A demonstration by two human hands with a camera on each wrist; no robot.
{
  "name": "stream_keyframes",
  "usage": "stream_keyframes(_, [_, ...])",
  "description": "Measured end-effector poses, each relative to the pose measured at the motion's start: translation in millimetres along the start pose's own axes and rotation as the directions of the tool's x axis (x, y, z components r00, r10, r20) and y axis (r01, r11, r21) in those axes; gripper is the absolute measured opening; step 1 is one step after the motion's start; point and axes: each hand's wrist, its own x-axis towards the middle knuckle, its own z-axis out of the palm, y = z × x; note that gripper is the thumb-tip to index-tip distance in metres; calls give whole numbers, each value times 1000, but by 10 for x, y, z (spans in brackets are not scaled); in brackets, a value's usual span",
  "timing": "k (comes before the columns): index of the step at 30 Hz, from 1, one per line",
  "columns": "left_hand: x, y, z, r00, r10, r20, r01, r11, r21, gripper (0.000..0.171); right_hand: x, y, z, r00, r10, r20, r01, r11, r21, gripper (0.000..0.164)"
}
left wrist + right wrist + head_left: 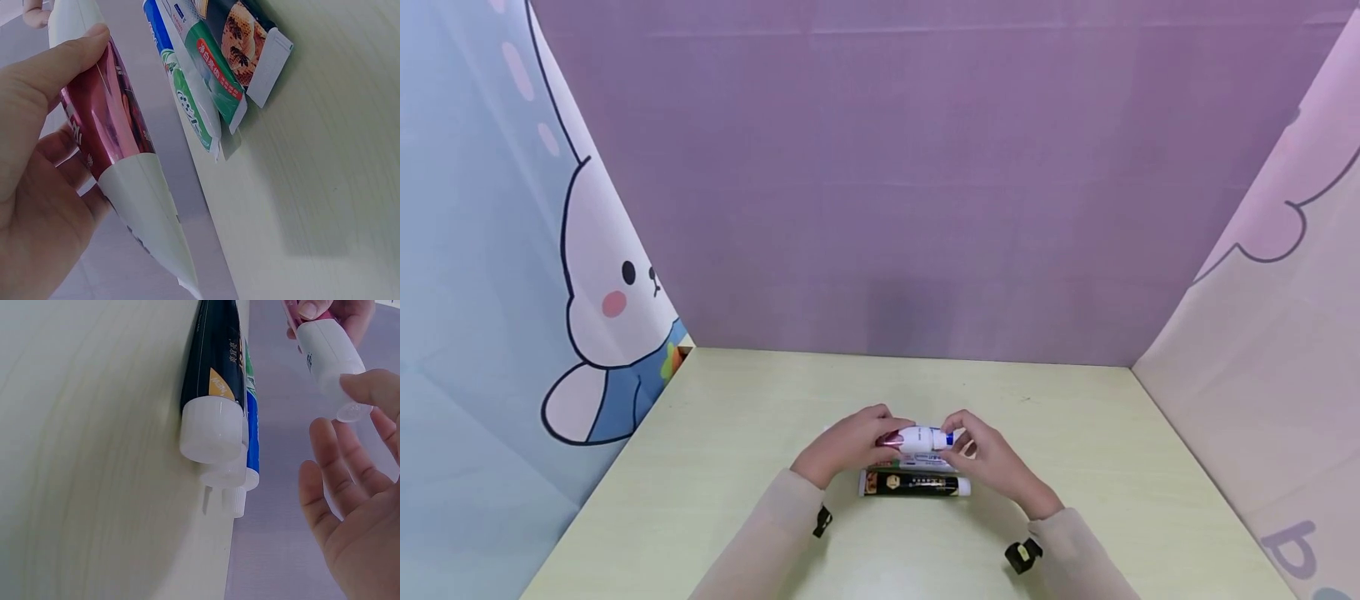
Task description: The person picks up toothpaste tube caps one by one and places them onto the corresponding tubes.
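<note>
A white and dark-pink toothpaste tube [917, 439] is held lengthwise above the other tubes. My left hand [850, 446] grips its pink middle, the thumb [78, 56] lying across the top side and the other fingers behind. At the cap end, my right hand [988, 458] has thumb and forefinger on the cap [356, 409], while its remaining fingers spread apart from it. Below lie a black toothpaste tube [917, 483] with honeycomb pictures, a green and white one [215, 75] and a blue, green and white one [181, 87], side by side with caps to the right.
The pale wooden table [737, 417] meets a purple cloth wall [910, 208] at the back. A blue cloth with a cartoon rabbit [610, 300] hangs at the left, and a pale printed cloth [1277, 350] at the right.
</note>
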Motion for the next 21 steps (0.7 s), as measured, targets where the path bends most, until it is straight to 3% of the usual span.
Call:
stream_keyframes(6, [23, 6, 26, 1000, -1, 3, 1, 1000, 18, 46, 2, 54, -16, 1000, -19, 2, 19, 999, -27, 27])
stream_keyframes(21, [24, -4, 36, 1000, 10, 3, -10, 999, 37, 46, -27, 51, -28, 999, 35, 18, -35, 999, -30, 21])
